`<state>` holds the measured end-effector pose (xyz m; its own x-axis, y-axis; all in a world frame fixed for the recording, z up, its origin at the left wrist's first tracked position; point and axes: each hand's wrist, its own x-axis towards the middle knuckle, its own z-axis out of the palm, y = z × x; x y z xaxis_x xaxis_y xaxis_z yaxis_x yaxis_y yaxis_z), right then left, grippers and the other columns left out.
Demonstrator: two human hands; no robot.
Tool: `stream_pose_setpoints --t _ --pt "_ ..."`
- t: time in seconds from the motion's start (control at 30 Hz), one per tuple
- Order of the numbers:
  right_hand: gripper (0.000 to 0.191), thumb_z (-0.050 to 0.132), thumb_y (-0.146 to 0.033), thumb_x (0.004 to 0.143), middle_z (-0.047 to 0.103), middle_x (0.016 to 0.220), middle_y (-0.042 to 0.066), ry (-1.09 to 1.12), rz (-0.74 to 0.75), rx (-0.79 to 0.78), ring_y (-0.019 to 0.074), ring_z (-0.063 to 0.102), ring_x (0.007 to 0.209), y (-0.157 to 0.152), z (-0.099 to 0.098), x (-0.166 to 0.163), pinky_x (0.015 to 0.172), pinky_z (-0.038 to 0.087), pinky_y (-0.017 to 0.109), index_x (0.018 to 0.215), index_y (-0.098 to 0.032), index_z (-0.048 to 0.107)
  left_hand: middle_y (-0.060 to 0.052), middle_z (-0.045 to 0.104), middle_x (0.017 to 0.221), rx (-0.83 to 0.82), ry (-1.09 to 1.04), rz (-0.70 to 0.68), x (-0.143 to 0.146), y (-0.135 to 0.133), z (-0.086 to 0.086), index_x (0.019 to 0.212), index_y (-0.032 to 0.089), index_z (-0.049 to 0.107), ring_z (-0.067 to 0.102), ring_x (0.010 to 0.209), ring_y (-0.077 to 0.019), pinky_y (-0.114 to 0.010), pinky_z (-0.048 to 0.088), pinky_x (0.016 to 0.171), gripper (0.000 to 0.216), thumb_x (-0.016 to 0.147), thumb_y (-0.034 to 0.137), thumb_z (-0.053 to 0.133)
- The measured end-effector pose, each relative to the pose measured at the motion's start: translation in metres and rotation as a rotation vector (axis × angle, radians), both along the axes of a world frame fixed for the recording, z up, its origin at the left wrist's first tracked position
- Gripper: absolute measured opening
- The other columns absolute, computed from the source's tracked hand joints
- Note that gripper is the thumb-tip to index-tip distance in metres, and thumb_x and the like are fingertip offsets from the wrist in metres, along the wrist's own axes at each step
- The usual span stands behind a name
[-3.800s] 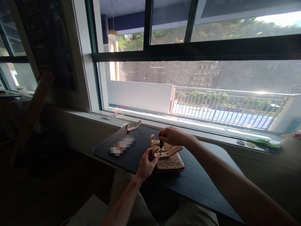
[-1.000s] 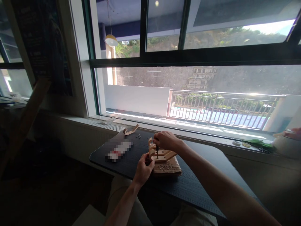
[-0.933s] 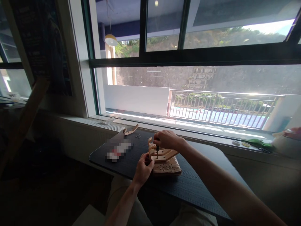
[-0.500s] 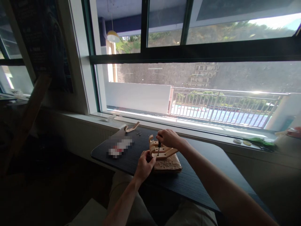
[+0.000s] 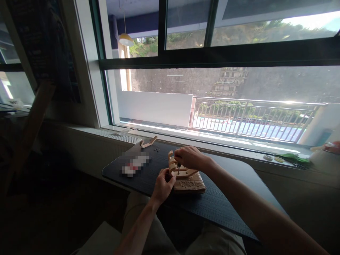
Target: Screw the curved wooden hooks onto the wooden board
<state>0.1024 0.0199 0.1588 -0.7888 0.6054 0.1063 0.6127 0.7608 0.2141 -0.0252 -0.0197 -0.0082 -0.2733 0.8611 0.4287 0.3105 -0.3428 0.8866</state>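
Observation:
In my right hand (image 5: 190, 157) is a dark-handled screwdriver (image 5: 179, 168), upright, its shaft down at a hole in the nearest strip of a wooden piece with curled ends (image 5: 183, 173). My fingers wrap the handle and hide most of it. With thumb and fingers, my left hand (image 5: 163, 184) pinches the near curled end of that wooden piece. Under the wooden piece lies a brown corrugated cardboard block (image 5: 192, 184) with a pitted top. Whether a screw sits below the tip is too small to tell.
On the dark table (image 5: 228, 205), a loose curved wooden strip (image 5: 149, 142) lies at the far left, with a few small screws (image 5: 157, 149) beside it. A pixelated item (image 5: 135, 165) is nearer. Rolls of tape (image 5: 268, 158) and green leaves (image 5: 293, 159) rest on the windowsill.
My right hand has shifted slightly left on the screwdriver and its grip has turned, covering more of the wooden piece. My left hand keeps its place. The view has tilted a little.

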Motion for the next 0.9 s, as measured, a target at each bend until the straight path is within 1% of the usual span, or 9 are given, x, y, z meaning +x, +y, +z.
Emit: stream_pose_setpoints --t 0.13,0.23,0.33,0.43,0.5,0.57,0.7,0.8,0.9 --pt "0.035 0.029 -0.037 0.091 0.066 0.094 0.007 0.010 -0.075 0.004 0.0183 0.061 0.086 0.006 -0.005 -0.005 0.069 0.038 0.026 0.102 -0.023 0.060 -0.006 0.061 0.089 0.010 -0.004 0.011 0.000 0.001 -0.002 0.095 0.015 0.058 0.059 0.082 -0.0171 -0.029 0.046 0.076 0.025 0.075 0.029 0.057" --pt "0.037 0.029 -0.039 0.091 0.066 0.094 0.009 0.015 -0.129 0.004 0.0196 0.061 0.086 0.010 -0.006 -0.007 0.069 0.039 0.027 0.099 -0.021 0.060 -0.006 0.061 0.090 0.007 -0.005 0.001 0.000 0.002 -0.003 0.097 0.015 0.058 0.059 0.082 -0.0173 -0.030 0.046 0.076 0.026 0.075 0.029 0.057" --pt "0.036 0.031 -0.037 0.090 0.066 0.094 0.010 0.003 -0.145 0.006 0.0199 0.061 0.085 0.010 -0.002 -0.007 0.068 0.040 0.027 0.095 -0.019 0.062 -0.006 0.061 0.090 0.010 0.009 0.004 0.001 0.002 -0.003 0.096 0.015 0.058 0.059 0.082 -0.0176 -0.030 0.046 0.076 0.026 0.075 0.029 0.057" --pt "0.032 0.039 -0.039 0.086 0.067 0.092 0.010 -0.019 -0.150 -0.012 0.0200 0.061 0.083 0.009 0.007 -0.005 0.066 0.040 0.027 0.094 -0.019 0.063 -0.006 0.060 0.089 0.005 0.024 0.008 0.001 0.002 -0.001 0.093 0.014 0.058 0.058 0.081 -0.0173 -0.030 0.046 0.076 0.023 0.075 0.029 0.056" --pt "0.032 0.044 -0.042 0.083 0.068 0.091 0.008 -0.019 -0.137 -0.019 0.0200 0.061 0.082 0.008 0.014 -0.004 0.065 0.040 0.027 0.096 -0.021 0.063 -0.006 0.059 0.090 -0.002 0.018 0.004 0.001 0.002 0.000 0.095 0.014 0.058 0.058 0.081 -0.0169 -0.030 0.046 0.076 0.024 0.076 0.028 0.056" --pt "0.030 0.045 -0.041 0.082 0.068 0.090 0.006 -0.018 -0.087 -0.027 0.0187 0.061 0.080 0.006 0.018 -0.002 0.063 0.038 0.025 0.097 -0.023 0.064 -0.005 0.059 0.090 -0.008 0.008 -0.001 0.001 0.001 0.000 0.096 0.015 0.058 0.058 0.081 -0.0164 -0.029 0.046 0.076 0.024 0.076 0.028 0.056" --pt "0.027 0.041 -0.033 0.084 0.068 0.088 0.004 -0.028 0.030 -0.043 0.0159 0.060 0.078 0.007 0.016 -0.003 0.061 0.035 0.024 0.090 -0.024 0.066 -0.005 0.060 0.090 -0.006 -0.006 -0.006 0.001 0.000 0.000 0.095 0.016 0.058 0.058 0.081 -0.0159 -0.028 0.046 0.075 0.024 0.075 0.029 0.057" --pt "0.030 0.038 -0.034 0.086 0.068 0.088 0.005 -0.008 0.028 -0.018 0.0164 0.060 0.080 0.011 0.009 -0.007 0.062 0.035 0.024 0.092 -0.023 0.065 -0.004 0.059 0.089 0.001 -0.007 0.002 0.001 0.000 0.000 0.094 0.015 0.058 0.058 0.080 -0.0156 -0.028 0.046 0.075 0.024 0.075 0.028 0.057" --pt "0.033 0.036 -0.037 0.087 0.067 0.091 0.006 -0.005 -0.017 -0.006 0.0168 0.060 0.081 0.014 0.004 -0.010 0.064 0.036 0.025 0.093 -0.022 0.065 -0.004 0.058 0.090 0.013 -0.003 0.014 0.001 0.000 0.000 0.094 0.015 0.059 0.057 0.081 -0.0158 -0.028 0.046 0.076 0.024 0.074 0.028 0.058"
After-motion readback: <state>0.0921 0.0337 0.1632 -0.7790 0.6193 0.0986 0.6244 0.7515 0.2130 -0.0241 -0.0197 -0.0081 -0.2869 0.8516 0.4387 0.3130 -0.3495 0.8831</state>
